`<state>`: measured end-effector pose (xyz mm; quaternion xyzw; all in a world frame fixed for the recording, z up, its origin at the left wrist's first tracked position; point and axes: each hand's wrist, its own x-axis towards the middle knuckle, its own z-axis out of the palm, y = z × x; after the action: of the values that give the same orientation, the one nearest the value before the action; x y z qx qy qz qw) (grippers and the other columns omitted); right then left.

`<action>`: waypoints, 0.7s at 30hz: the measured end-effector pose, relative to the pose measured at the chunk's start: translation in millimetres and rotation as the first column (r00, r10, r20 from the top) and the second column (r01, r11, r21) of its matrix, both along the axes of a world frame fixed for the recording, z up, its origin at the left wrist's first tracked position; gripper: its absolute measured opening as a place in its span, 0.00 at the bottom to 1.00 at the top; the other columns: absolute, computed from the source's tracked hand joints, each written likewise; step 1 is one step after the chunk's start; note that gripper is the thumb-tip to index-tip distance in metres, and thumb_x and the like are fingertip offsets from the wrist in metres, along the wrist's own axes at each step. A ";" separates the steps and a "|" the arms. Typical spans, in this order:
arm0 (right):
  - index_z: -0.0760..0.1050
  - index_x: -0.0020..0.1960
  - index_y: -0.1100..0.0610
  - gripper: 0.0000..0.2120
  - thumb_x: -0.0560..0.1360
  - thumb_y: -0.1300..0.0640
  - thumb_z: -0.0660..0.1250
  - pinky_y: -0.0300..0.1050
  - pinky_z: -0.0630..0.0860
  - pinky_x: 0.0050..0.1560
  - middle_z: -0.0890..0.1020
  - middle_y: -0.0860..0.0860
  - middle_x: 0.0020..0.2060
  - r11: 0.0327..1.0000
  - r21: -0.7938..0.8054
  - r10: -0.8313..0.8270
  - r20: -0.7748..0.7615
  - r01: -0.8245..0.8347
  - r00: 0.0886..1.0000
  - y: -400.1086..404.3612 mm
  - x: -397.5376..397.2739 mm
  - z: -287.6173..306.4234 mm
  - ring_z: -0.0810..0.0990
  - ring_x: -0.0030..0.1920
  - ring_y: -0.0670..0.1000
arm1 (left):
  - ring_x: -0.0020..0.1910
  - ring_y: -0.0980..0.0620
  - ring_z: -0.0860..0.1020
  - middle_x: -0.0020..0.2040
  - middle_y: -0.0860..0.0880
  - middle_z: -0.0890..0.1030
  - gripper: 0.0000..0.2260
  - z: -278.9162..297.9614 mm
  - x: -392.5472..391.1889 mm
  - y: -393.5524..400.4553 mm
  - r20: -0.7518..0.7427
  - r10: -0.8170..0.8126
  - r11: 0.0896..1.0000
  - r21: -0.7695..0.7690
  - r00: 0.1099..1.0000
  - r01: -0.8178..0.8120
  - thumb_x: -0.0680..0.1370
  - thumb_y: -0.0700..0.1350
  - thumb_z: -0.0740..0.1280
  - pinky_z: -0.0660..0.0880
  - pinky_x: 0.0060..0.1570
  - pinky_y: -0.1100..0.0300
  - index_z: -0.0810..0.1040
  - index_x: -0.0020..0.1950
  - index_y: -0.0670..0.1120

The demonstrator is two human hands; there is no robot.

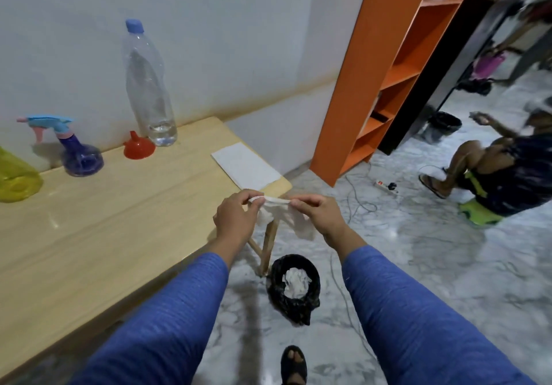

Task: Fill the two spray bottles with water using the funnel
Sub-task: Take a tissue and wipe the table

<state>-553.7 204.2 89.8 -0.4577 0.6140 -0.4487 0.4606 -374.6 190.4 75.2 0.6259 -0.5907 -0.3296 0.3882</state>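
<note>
Apparently the filling is over or nearly so, judging by how things lie. Both hands hold a crumpled white tissue (279, 216) stretched between them off the table's corner: the left hand (239, 217) pinches one end, the right hand (318, 214) pinches the other, each grip closed on the tissue. Straight below, at six o'clock from the hands, a black-lined bin (294, 289) on the marble floor already has white paper in it.

On the pale wooden table (89, 235), at ten o'clock from the hands, the red plastic funnel (139, 145) rests upside down just beside the tall clear water bottle with a blue cap (148, 86), nearly drained. Further left stand the purple spray bottle with a blue trigger head (79, 151), head fitted, and the yellow-green bottle (15, 175), cut by the edge. How full either is, I cannot tell. What seems left is dropping the tissue.
</note>
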 end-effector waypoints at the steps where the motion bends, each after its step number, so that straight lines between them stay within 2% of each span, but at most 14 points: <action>1: 0.81 0.50 0.65 0.08 0.71 0.66 0.71 0.28 0.73 0.35 0.81 0.49 0.37 1.000 0.014 -0.022 -0.022 0.023 1.000 0.8 -11.8 -2.3 0.78 0.32 0.36 | 0.48 0.53 0.78 0.45 0.56 0.82 0.02 -2.8 -12.5 -1.6 -0.003 -0.020 1.000 0.015 1.000 0.020 0.74 0.53 0.68 0.75 0.53 0.50 0.80 0.45 0.58; 5: 0.82 0.48 0.64 0.06 0.71 0.66 0.71 0.29 0.73 0.36 0.81 0.47 0.35 0.994 0.071 -0.078 -0.102 0.085 0.992 1.9 -59.6 -23.8 0.77 0.30 0.35 | 0.44 0.53 0.78 0.44 0.56 0.82 0.03 -25.0 -62.4 -9.1 -0.008 -0.105 0.991 0.086 0.994 0.105 0.74 0.50 0.68 0.76 0.48 0.52 0.81 0.46 0.56; 9: 0.82 0.48 0.66 0.06 0.72 0.66 0.70 0.28 0.73 0.34 0.81 0.50 0.35 0.981 0.133 -0.118 -0.155 0.139 0.981 -6.5 -103.4 -69.0 0.77 0.33 0.40 | 0.44 0.54 0.77 0.46 0.55 0.82 0.04 -65.4 -109.9 -17.0 0.008 -0.156 0.978 0.140 0.988 0.153 0.75 0.48 0.68 0.74 0.46 0.58 0.81 0.48 0.54; 12: 0.82 0.47 0.64 0.05 0.71 0.65 0.71 0.36 0.75 0.42 0.81 0.52 0.37 0.966 0.204 -0.124 -0.163 0.156 0.979 -19.8 -132.4 -116.7 0.77 0.36 0.43 | 0.46 0.55 0.78 0.46 0.56 0.82 0.05 -106.4 -141.3 -27.6 0.034 -0.178 0.963 0.209 0.983 0.168 0.76 0.48 0.67 0.72 0.45 0.60 0.81 0.50 0.51; 16: 0.82 0.41 0.57 0.04 0.71 0.64 0.72 0.45 0.77 0.49 0.82 0.53 0.39 0.945 0.288 -0.117 -0.151 0.157 0.982 -44.7 -167.3 -184.4 0.79 0.41 0.49 | 0.43 0.55 0.76 0.45 0.52 0.81 0.07 -164.0 -180.0 -45.7 0.092 -0.131 0.957 0.273 0.987 0.101 0.77 0.48 0.66 0.68 0.40 0.62 0.81 0.51 0.49; 18: 0.82 0.38 0.52 0.07 0.70 0.63 0.72 0.44 0.76 0.50 0.82 0.52 0.39 0.933 0.326 -0.107 -0.145 0.150 0.984 -58.4 -180.5 -215.9 0.79 0.43 0.49 | 0.43 0.56 0.73 0.44 0.54 0.79 0.07 -190.8 -196.1 -56.5 0.119 -0.111 0.935 0.349 0.987 0.063 0.77 0.48 0.65 0.67 0.41 0.62 0.80 0.53 0.50; 21: 0.82 0.40 0.54 0.05 0.71 0.63 0.72 0.43 0.76 0.51 0.82 0.52 0.39 0.921 0.366 -0.093 -0.122 0.132 0.988 -76.7 -192.9 -260.3 0.78 0.43 0.49 | 0.44 0.54 0.76 0.45 0.53 0.80 0.07 -234.7 -211.7 -69.5 0.099 -0.115 0.908 0.414 0.988 0.065 0.78 0.49 0.64 0.73 0.42 0.58 0.79 0.52 0.50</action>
<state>-746.6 127.5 -170.5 -0.3480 0.7363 -0.3254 0.4804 -586.4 120.9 -159.5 0.6841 -0.5594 -0.4249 0.1964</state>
